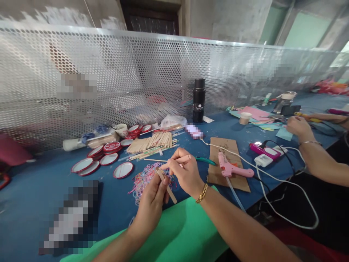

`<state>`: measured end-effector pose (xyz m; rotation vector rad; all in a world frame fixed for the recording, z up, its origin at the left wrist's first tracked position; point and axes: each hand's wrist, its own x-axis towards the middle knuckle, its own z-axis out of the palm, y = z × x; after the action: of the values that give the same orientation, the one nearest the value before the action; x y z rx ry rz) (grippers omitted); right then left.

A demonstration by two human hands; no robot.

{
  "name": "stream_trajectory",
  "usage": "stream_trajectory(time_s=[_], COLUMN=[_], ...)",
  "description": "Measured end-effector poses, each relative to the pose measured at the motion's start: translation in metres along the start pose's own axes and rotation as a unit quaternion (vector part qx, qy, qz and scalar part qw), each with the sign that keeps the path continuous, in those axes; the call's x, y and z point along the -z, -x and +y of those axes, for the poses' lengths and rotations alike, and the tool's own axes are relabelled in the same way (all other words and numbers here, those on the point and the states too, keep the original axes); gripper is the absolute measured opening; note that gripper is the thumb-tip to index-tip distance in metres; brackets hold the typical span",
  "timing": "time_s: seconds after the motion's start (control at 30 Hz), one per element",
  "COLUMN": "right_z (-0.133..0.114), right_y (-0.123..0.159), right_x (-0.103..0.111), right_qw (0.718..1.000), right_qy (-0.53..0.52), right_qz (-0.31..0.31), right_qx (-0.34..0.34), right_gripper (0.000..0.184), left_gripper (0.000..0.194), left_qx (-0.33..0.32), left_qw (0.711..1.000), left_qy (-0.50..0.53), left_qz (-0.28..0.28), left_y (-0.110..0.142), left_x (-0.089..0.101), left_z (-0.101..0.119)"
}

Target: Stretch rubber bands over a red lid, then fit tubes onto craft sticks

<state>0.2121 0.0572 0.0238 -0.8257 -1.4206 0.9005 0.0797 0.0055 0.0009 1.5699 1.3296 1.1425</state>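
Observation:
My left hand (152, 194) is closed around a flat wooden craft stick (171, 194), which slants down to the right between thumb and fingers. My right hand (188, 174) pinches a slim pink pen-like tool (184, 159), its tip close to the upper end of the craft stick. I cannot tell whether the tip touches the wood. Beneath both hands is a tangled heap of pastel-coloured loops (139, 180). Green sheet material (180, 233) spreads below my forearms. Just beyond my hands lies a pile of wooden sticks (152, 142).
Red-rimmed lids (123, 170) lie at left. A pink glue gun (229, 169) rests on cardboard (215, 145), with a white cable (245, 160) crossing it. A black bottle (199, 103) stands by the perforated metal screen (163, 65). Another person's hand (298, 127) is at right.

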Motion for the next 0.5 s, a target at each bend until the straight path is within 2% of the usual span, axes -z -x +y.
stream_trajectory(time_s=[0.5], right_z=[-0.0014], right_y=[0.0009], right_x=[-0.0006], right_qw=[1.000], right_qy=[0.009], right_qz=[0.009], right_qx=[0.003], right_gripper=[0.020], left_gripper=[0.038], left_qx=[-0.005], left_qw=[1.000], left_qy=[0.004], left_qz=[0.003], left_y=[0.0003], left_x=[0.0002], left_z=[0.0008])
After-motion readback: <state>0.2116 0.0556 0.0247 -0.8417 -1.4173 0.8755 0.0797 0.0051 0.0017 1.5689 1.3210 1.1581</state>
